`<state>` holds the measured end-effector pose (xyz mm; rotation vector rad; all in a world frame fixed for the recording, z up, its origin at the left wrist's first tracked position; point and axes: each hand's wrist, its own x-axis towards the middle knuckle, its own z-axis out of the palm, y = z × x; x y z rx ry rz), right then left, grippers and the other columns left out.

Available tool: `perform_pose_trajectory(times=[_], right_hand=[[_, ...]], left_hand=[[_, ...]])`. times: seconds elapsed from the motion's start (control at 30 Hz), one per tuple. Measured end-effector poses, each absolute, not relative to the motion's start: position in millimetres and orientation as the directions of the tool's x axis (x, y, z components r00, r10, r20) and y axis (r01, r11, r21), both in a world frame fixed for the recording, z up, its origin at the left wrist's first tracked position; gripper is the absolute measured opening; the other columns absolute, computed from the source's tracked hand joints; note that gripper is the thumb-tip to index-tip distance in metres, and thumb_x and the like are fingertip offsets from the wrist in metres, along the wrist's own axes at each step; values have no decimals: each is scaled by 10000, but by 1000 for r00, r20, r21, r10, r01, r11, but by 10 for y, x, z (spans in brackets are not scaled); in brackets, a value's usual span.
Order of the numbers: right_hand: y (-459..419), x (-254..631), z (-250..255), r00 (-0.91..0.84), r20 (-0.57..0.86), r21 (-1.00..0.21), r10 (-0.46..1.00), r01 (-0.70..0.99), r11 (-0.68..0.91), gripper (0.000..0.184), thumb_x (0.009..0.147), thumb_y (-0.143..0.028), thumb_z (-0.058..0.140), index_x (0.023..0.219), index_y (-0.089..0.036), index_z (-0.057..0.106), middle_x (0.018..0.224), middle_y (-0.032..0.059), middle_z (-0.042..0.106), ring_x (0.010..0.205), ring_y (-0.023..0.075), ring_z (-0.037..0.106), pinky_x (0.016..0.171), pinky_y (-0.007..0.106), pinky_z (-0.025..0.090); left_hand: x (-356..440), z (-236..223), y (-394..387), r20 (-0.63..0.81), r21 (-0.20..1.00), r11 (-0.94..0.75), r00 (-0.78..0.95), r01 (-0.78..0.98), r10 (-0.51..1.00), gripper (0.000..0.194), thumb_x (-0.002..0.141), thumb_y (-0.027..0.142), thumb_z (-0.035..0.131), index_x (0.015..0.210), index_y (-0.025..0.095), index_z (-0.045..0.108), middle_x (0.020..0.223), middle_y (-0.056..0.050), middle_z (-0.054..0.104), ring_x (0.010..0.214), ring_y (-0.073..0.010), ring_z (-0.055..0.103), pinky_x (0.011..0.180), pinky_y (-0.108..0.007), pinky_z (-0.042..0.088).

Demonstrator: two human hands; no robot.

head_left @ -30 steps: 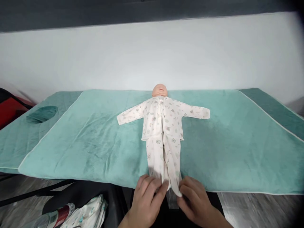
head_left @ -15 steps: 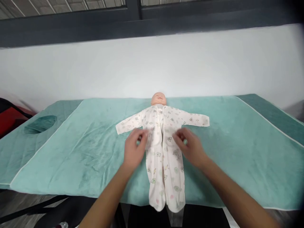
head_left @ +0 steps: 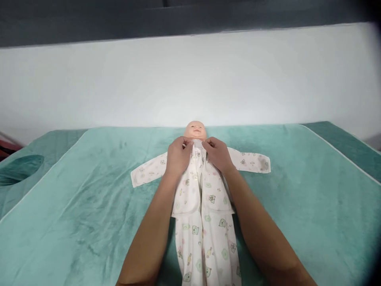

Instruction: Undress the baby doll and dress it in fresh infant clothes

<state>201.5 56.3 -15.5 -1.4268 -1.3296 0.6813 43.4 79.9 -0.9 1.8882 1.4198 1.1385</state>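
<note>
A baby doll (head_left: pixel 195 130) lies on its back, head at the far side, dressed in a white printed jacket (head_left: pixel 186 198) and matching printed trousers (head_left: pixel 205 246). Its sleeves stretch out to both sides. At the neck, my left hand (head_left: pixel 179 157) pinches the jacket's left front edge near the collar. Opposite it, my right hand (head_left: pixel 218 153) pinches the right front edge near the collar. Between the two hands the jacket front is parted, and a white layer shows underneath. The trouser feet are out of view below.
A green padded cover (head_left: pixel 98 206) spreads under the doll, with an oval hole (head_left: pixel 20 171) at the far left. Behind it rises a white wall (head_left: pixel 190 79) with a dark ledge above. Something red (head_left: pixel 7 149) sits at the left edge.
Both hands have let go of the trouser feet, moved up over the doll and closed on the jacket's collar edges. The view has come closer to the doll.
</note>
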Motion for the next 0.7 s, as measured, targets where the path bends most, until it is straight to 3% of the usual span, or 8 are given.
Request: perform_pose_trajectory(times=[0.17,0.37,0.53,0.7], right_hand=[[564,1945,-155,229,152,-988,962,44,146,210,808,-406,605,738,-207,610,614,-46,476,574,113,409,564,249,332],[514,1944,-177,233,114,-988,966,-75,135,211,780,-416,676,793,-206,684,631,-42,508,577,105,408,558,248,333],[491,1920,-209,220,107,-986,970,-103,132,196,782,-407,680,802,-213,695,636,-39,537,586,107,437,564,243,355],[473,1924,-237,346,21,-998,938,-49,40,198,720,-389,733,778,-200,738,687,-13,641,650,131,537,633,259,424]], left_hand=[[484,17,759,218,931,-237,98,277,971,170,844,328,591,863,188,685,732,6,634,663,-123,527,650,-249,399],[523,46,728,124,982,-145,164,123,979,175,822,341,634,821,173,681,672,19,554,623,-106,461,600,-239,355],[554,53,687,153,972,-183,192,150,969,170,842,337,611,813,181,672,675,23,551,626,-108,452,607,-243,354],[577,30,697,183,927,-231,181,294,966,163,857,310,574,789,191,663,742,14,623,706,-128,521,672,-251,382]])
